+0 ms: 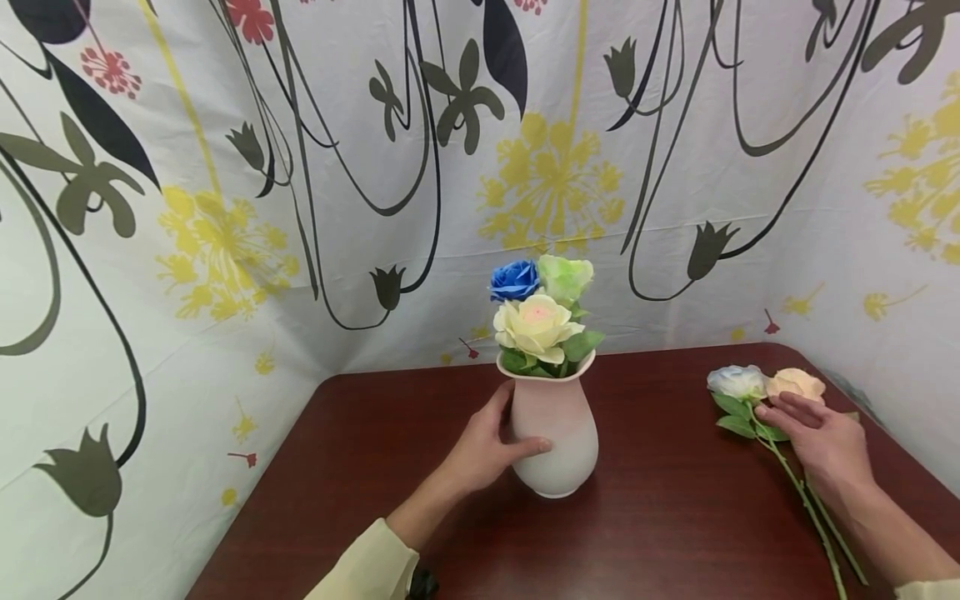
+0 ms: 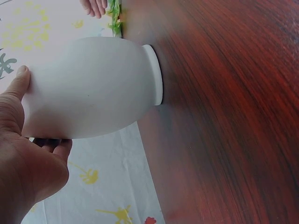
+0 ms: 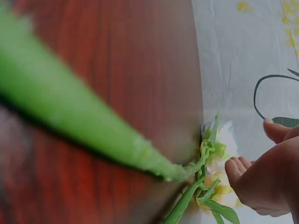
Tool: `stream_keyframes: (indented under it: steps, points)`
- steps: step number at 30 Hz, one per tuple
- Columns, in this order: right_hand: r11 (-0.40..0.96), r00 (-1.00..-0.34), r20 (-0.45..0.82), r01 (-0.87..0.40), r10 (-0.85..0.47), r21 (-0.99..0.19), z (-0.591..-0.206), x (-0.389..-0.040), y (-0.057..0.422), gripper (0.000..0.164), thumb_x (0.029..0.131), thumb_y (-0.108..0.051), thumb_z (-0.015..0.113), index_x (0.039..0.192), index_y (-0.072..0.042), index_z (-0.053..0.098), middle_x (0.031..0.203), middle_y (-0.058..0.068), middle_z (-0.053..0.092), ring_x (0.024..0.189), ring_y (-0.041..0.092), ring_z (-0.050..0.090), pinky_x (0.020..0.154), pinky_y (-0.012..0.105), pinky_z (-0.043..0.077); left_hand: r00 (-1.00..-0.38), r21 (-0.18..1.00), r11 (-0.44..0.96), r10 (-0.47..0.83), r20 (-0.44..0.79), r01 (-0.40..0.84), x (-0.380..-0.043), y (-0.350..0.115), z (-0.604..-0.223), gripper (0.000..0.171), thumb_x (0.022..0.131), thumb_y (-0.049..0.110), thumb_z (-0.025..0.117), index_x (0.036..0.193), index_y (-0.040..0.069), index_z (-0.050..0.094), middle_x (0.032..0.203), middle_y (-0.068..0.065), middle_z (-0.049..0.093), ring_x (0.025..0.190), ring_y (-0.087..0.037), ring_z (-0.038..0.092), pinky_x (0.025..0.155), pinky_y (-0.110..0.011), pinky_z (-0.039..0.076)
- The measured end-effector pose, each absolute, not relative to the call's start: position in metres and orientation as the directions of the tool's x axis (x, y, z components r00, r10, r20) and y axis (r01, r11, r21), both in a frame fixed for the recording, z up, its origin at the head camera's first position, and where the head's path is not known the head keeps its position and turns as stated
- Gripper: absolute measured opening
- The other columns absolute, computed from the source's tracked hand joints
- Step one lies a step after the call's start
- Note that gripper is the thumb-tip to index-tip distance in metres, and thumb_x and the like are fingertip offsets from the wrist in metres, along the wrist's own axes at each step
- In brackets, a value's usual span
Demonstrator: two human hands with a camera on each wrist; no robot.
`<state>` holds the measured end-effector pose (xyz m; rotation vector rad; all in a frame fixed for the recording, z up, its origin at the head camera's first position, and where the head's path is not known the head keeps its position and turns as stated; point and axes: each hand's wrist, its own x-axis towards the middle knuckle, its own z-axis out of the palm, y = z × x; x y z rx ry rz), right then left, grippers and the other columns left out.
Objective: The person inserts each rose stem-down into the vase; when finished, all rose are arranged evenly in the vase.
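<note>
The left hand (image 1: pixel 487 446) grips a matte white, round-bellied vase (image 1: pixel 564 433), thumb across its front; the right hand (image 1: pixel 831 446) reaches with loosely extended fingers to a peach rose (image 1: pixel 798 384), partly hiding its stem; I can't tell if they touch. Just left of those fingers lies a pale-blue rose (image 1: pixel 737 382). Above the left hand, a blue rose (image 1: pixel 514 281), a light-green rose (image 1: pixel 564 278) and a cream rose (image 1: pixel 536 329) fill the vase. Beneath both hands spreads a dark-red, wood-grained table (image 1: pixel 675 517); beyond hangs white, flower-printed cloth (image 1: pixel 468 225).

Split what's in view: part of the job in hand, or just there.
Likely part of the job:
vase, gripped by the left hand
blue flower, green flower and cream flower in it
pale blue flower and peach flower near the right hand

Just there:
table
patterned cloth behind
</note>
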<state>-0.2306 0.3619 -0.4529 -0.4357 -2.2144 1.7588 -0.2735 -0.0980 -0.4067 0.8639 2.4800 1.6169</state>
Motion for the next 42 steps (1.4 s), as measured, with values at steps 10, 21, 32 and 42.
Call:
stream_keyframes:
  steps: [10, 21, 32, 42]
  points:
    - [0.344, -0.942, -0.049, 0.169, 0.332, -0.924, -0.457, -0.229, 0.372, 0.076, 0.103, -0.035, 0.073, 0.15, 0.017, 0.045, 0.087, -0.023, 0.074, 0.076, -0.021, 0.057, 0.06, 0.019, 0.052, -0.846, 0.858, 0.307, 0.478, 0.235, 0.411, -0.272, -0.098, -0.405, 0.091, 0.091, 0.041, 0.087, 0.164, 0.031, 0.033, 0.155, 0.009, 0.05, 0.137, -0.015, 0.053, 0.115, -0.048, 0.045]
    - [0.515, -0.955, -0.082, 0.226, 0.286, -0.827, -0.459, -0.232, 0.38, 0.071, 0.101, -0.033, 0.075, 0.143, 0.019, 0.052, 0.112, 0.018, 0.078, 0.075, -0.019, 0.05, 0.064, 0.023, 0.054, -0.848, 0.857, 0.312, 0.476, 0.233, 0.411, -0.273, -0.099, -0.404, 0.089, 0.091, 0.041, 0.086, 0.163, 0.033, 0.034, 0.154, 0.01, 0.05, 0.137, -0.014, 0.052, 0.115, -0.047, 0.044]
    - [0.592, -0.956, -0.056, 0.224, 0.288, -0.774, -0.464, -0.239, 0.386, 0.059, 0.093, -0.033, 0.084, 0.126, 0.014, 0.068, 0.099, 0.012, 0.08, 0.072, 0.0, 0.069, 0.061, 0.029, 0.053, -0.844, 0.853, 0.311, 0.48, 0.24, 0.419, -0.273, -0.099, -0.406, 0.09, 0.09, 0.043, 0.087, 0.163, 0.034, 0.034, 0.154, 0.011, 0.05, 0.137, -0.014, 0.053, 0.115, -0.047, 0.045]
    - [0.638, -0.971, -0.06, 0.199, 0.233, -0.744, -0.463, -0.243, 0.386, 0.039, 0.091, -0.024, 0.085, 0.107, 0.01, 0.075, 0.082, 0.0, 0.075, 0.07, 0.015, 0.072, 0.061, 0.03, 0.051, -0.846, 0.852, 0.317, 0.478, 0.235, 0.416, -0.273, -0.099, -0.406, 0.091, 0.09, 0.044, 0.087, 0.163, 0.033, 0.033, 0.154, 0.01, 0.05, 0.137, -0.014, 0.053, 0.115, -0.047, 0.045]
